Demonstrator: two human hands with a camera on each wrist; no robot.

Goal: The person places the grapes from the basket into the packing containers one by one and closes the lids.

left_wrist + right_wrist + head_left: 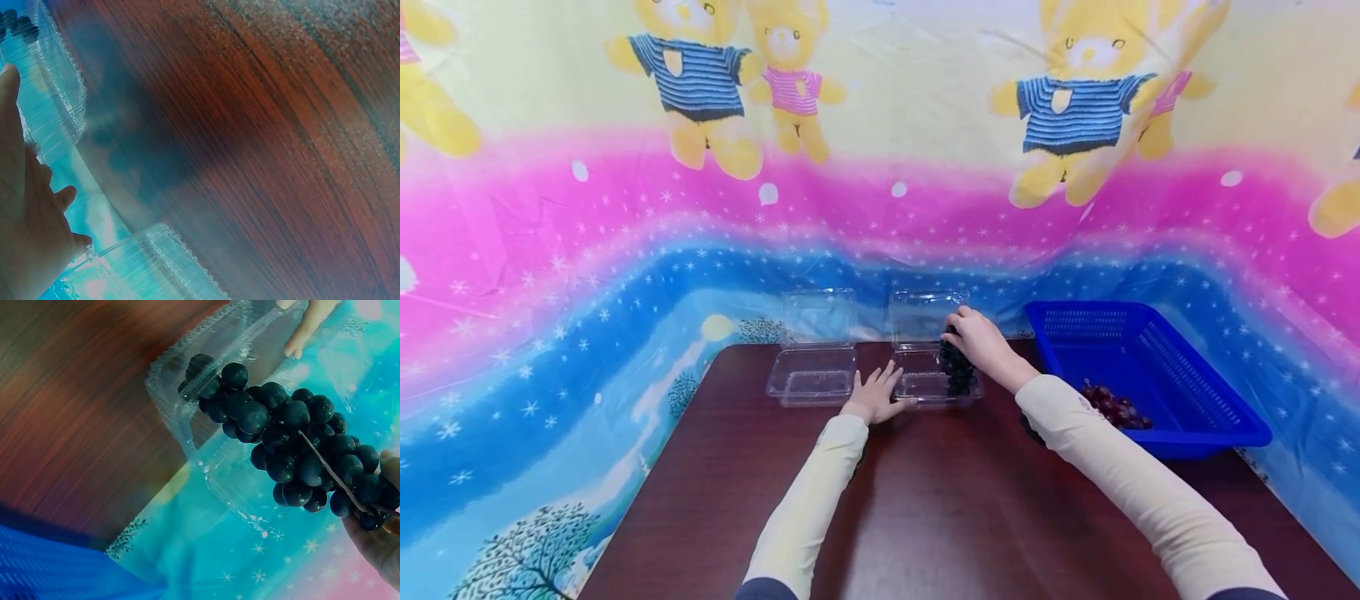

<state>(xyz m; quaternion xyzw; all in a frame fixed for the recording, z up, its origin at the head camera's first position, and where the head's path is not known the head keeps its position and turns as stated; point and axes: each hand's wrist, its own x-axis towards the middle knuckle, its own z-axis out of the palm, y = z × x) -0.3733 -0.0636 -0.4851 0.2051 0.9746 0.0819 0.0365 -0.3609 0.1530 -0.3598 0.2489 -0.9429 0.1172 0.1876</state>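
Observation:
My right hand (981,340) holds a bunch of black grapes (294,444) by its stem end. The bunch hangs down into the right clear plastic box (917,385), its lower grapes inside the box's right side. My left hand (876,395) rests at the left edge of that same box, fingers spread and straight. In the left wrist view the left hand (34,206) shows at the left edge, with a few dark grapes (22,28) beyond the thumb. The box's lid (928,317) stands raised behind it.
Another clear plastic box (812,379) stands open to the left, lid up. On the right a blue basket (1210,387) holds a bunch of red grapes (1116,408). The brown table (925,508) meets a printed cloth (880,208) at the back.

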